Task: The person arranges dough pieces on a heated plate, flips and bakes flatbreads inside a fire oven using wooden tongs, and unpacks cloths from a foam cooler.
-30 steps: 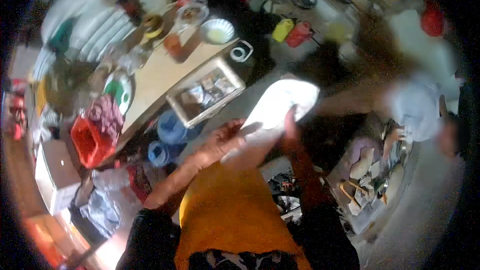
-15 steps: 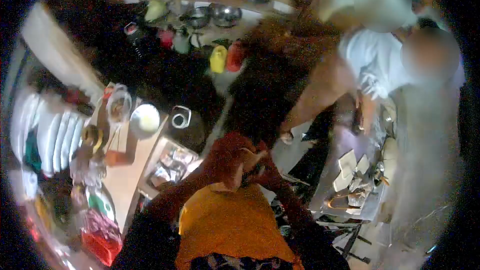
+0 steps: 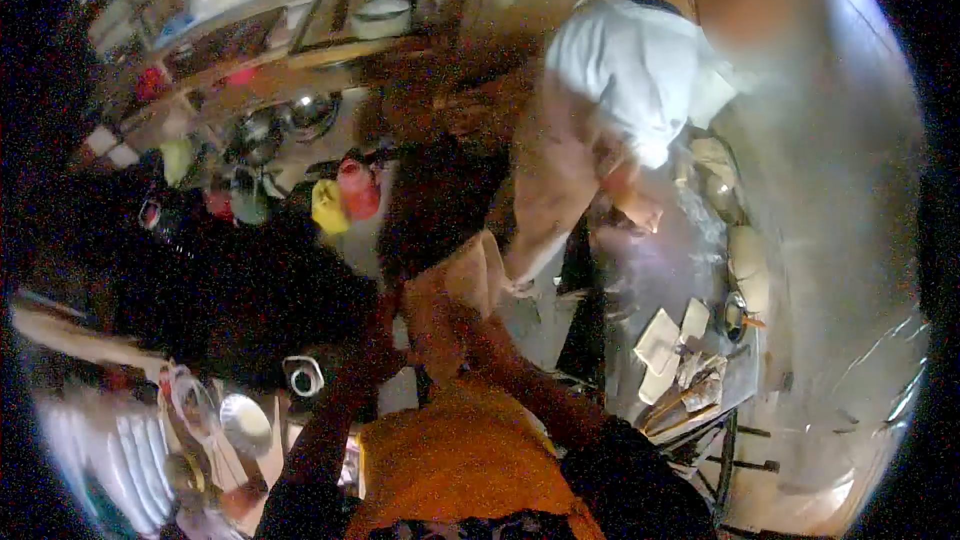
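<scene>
The left hand (image 3: 398,315) and right hand (image 3: 478,335) meet at a tan piece (image 3: 484,265), in front of the orange garment (image 3: 460,460). Dimness hides whether either grip pinches or merely supports it. Even two-sided support should limit sagging; clearance from the co-worker (image 3: 625,70) and counter (image 3: 625,300) is advisable.

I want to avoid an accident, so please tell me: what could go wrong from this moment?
1. The curved, pale tan piece shows no support except the bare hands, whose grip is blurred; it might slip.
2. Another person's beige trouser leg appears close beyond it, so a bump is possible.
3. Flat, pale, four-sided pieces lie on the grey table at right; the black right sleeve could perhaps brush them.
</scene>
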A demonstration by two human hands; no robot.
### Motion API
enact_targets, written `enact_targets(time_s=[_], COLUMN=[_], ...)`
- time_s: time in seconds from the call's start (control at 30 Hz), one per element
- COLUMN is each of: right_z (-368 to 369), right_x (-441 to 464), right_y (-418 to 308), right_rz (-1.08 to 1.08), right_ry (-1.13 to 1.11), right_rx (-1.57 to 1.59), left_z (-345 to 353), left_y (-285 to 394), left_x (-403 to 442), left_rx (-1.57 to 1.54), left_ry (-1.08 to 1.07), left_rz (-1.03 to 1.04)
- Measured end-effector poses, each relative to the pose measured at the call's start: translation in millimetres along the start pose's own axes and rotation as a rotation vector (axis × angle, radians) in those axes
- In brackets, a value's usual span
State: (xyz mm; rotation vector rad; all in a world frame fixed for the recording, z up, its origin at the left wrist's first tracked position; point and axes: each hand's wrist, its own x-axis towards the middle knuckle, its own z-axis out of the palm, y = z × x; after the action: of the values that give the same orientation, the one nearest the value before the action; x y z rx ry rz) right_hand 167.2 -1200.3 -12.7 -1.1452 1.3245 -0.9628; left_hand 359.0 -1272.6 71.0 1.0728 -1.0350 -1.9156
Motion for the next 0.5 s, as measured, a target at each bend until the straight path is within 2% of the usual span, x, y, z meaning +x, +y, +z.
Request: enact_targets(time_s=[0.07,0.1,0.13,0.2,0.27,0.3,0.37,0.4,0.5], right_z=[-7,-10,-28,-64,-81,-81,-85,-89,-94], right_x=[34,52,72,111,120,128,117,105,69], right_y=[-85,-116,-102,-44,-52,-47,-3,17,62], right_rz=[0.169,0.209,0.223,-0.073,-0.097,-0.106,0.186,0.191,0.413], right_ry=[0.167,0.266,0.267,-0.2,-0.066,-0.086,0.236,0.231,0.164], right_rx=[0.769,0.973,0.979,-0.045,-0.476,-0.461,0.682,0.692,0.599], left_z=[-4,-6,-6,-6,-13,-21,-34,-44,-77], left_y=[-15,-21,-26,-28,-24,-19,-25,-22,-8], left_x=[23,32,37,60,87,99,127,139,202], left_rx=[-0.084,-0.103,-0.109,-0.1,-0.076,-0.064,-0.029,-0.006,0.088], left_ry=[0.024,0.032,0.037,0.056,0.092,0.118,0.162,0.189,0.254], left_rz=[-0.128,-0.171,-0.207,-0.26,-0.265,-0.257,-0.236,-0.215,-0.141])
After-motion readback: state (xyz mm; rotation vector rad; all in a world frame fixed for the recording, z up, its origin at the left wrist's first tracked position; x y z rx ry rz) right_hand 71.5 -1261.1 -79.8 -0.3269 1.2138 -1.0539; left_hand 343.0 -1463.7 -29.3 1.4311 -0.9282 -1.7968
